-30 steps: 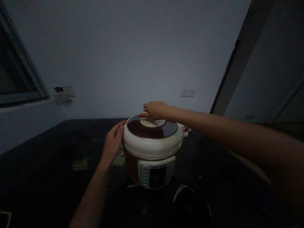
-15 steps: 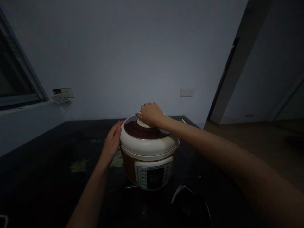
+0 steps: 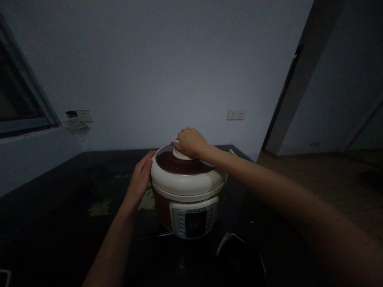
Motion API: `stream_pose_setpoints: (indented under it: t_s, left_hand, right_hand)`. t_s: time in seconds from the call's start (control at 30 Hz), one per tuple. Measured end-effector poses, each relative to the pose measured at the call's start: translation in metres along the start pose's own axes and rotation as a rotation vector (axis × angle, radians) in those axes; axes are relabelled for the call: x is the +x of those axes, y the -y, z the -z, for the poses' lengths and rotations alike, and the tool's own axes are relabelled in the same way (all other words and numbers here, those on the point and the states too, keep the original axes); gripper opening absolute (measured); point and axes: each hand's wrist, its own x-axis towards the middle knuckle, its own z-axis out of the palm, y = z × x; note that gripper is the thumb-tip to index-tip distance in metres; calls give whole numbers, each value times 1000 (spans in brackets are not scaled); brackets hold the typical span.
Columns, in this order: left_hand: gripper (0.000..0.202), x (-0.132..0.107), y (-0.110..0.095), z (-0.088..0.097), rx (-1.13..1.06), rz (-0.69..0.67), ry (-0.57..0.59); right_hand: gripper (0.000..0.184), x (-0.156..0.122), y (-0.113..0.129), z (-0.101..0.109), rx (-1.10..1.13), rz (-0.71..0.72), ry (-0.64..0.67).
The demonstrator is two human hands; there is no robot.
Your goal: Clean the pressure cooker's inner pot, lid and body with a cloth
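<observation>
A cream and dark-red electric pressure cooker (image 3: pixel 188 191) stands on a dark table (image 3: pixel 60 207) in a dim room. Its control panel (image 3: pixel 194 221) faces me. My right hand (image 3: pixel 189 142) is closed over the round cream handle on top of the lid (image 3: pixel 185 169). My left hand (image 3: pixel 140 177) lies flat against the cooker's left side, fingers stretched upward along the lid's rim.
A dark object with a pale edge (image 3: pixel 236 251) lies on the table in front of the cooker. Wall sockets (image 3: pixel 235 115) sit on the back wall, and more sockets (image 3: pixel 79 118) near a window at left. A doorway (image 3: pixel 287 99) opens at right.
My right hand has drawn back from the far side of the lid and closed over the top handle. The view has shifted slightly; the left hand stays on the cooker's side.
</observation>
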Motion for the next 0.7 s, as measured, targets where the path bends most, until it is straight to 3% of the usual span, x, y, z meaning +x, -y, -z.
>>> stream_pose_setpoints:
  t_s: [0.7]
  left_hand:
    - [52,1,8,2,-33,-17,6]
  right_hand:
    - [47,-2,-6,-2,0,36,-9]
